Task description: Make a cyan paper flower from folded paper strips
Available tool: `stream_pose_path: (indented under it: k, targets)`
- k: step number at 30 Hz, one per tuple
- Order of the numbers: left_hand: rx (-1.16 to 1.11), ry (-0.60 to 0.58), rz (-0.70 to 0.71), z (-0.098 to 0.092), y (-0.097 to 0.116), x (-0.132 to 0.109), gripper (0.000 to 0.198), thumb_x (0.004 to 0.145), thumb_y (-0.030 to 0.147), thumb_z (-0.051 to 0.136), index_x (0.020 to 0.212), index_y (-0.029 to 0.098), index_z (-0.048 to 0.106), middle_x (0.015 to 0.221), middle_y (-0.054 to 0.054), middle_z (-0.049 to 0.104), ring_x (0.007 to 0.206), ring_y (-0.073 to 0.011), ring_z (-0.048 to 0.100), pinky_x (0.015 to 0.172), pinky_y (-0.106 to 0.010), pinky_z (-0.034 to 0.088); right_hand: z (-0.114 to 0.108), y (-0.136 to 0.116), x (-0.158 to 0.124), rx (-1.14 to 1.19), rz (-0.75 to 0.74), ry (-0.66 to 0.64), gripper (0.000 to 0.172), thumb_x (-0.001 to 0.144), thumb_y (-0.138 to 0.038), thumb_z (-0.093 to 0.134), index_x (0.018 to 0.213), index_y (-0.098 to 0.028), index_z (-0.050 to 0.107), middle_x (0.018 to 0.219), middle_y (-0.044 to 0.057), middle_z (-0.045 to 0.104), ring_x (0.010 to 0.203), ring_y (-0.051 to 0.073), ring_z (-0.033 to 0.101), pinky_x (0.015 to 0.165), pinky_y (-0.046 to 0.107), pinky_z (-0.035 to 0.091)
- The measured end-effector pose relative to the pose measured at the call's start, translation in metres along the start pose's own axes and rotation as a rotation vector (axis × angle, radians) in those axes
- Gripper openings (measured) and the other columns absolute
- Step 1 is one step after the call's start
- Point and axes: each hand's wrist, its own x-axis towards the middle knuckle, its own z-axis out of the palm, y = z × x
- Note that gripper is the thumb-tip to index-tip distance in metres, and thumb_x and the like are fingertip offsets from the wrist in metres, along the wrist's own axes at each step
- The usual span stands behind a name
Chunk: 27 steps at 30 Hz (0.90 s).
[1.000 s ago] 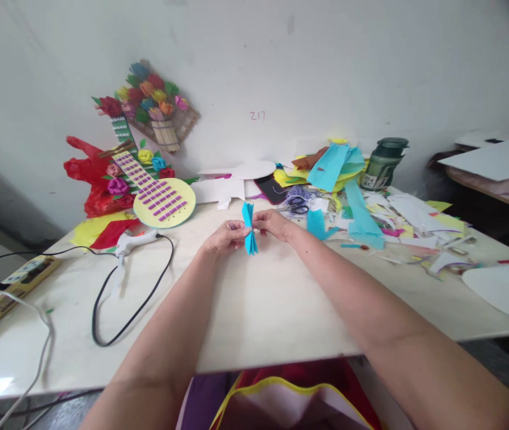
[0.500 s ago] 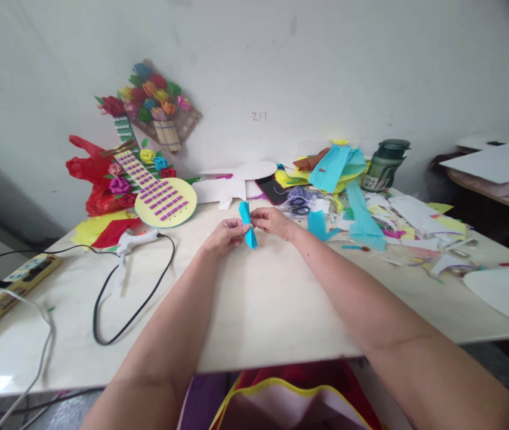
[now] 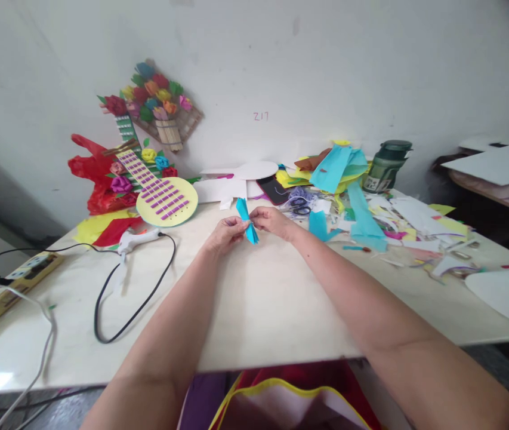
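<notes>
Both my hands meet over the middle of the white table (image 3: 254, 310). Between them is a small folded blue paper piece (image 3: 246, 219), pleated and pinched at its middle. My left hand (image 3: 227, 234) grips it from the left with closed fingertips. My right hand (image 3: 272, 221) pinches it from the right. The paper tilts, its top leaning left.
A white glue gun (image 3: 134, 240) with a black cord (image 3: 115, 298) lies at the left, near a power strip (image 3: 8, 286). A yellow paper guitar (image 3: 160, 197) and paper flowers (image 3: 156, 101) lean on the wall. Coloured paper scraps (image 3: 370, 221), scissors (image 3: 299, 206) and a green bottle (image 3: 386, 164) crowd the right.
The blue paper piece has turned from nearly upright to tilted, its top leaning left. Both hands stayed in place, still pinching it.
</notes>
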Motion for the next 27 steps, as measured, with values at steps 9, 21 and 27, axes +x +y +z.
stream_pose_path:
  k: [9, 21, 27]
  targets:
    - [0.046, 0.051, 0.011, 0.0038, 0.0004, -0.0001, 0.036, 0.053, 0.033, 0.077, 0.055, 0.014, 0.047, 0.046, 0.005, 0.043, 0.041, -0.0041, 0.039, 0.04, -0.018, 0.026, -0.0002, 0.0043, 0.0036, -0.048, -0.075, 0.029, 0.018, 0.064, -0.029, 0.056, 0.073, -0.013, 0.059, 0.058, -0.003, 0.051, 0.055, 0.008, 0.044, 0.052, 0.022, 0.033]
    - [0.09, 0.054, 0.04, 0.0028, -0.0032, 0.0033, 0.034, 0.055, 0.035, 0.076, 0.054, 0.013, 0.05, 0.046, 0.004, 0.045, 0.042, -0.0046, 0.04, 0.041, -0.019, 0.027, 0.005, 0.005, 0.0024, 0.082, 0.022, 0.047, 0.018, 0.058, -0.015, 0.049, 0.076, -0.017, 0.051, 0.048, -0.006, 0.048, 0.044, 0.007, 0.042, 0.042, 0.019, 0.026]
    - [0.08, 0.113, 0.06, 0.0067, 0.0006, 0.0012, 0.034, 0.053, 0.036, 0.077, 0.054, 0.013, 0.051, 0.047, 0.004, 0.047, 0.04, -0.0039, 0.039, 0.04, -0.019, 0.027, -0.0015, 0.0012, -0.0009, 0.158, 0.06, 0.054, 0.011, 0.06, -0.019, 0.046, 0.069, -0.015, 0.052, 0.051, -0.003, 0.05, 0.037, 0.004, 0.026, 0.039, 0.021, 0.015]
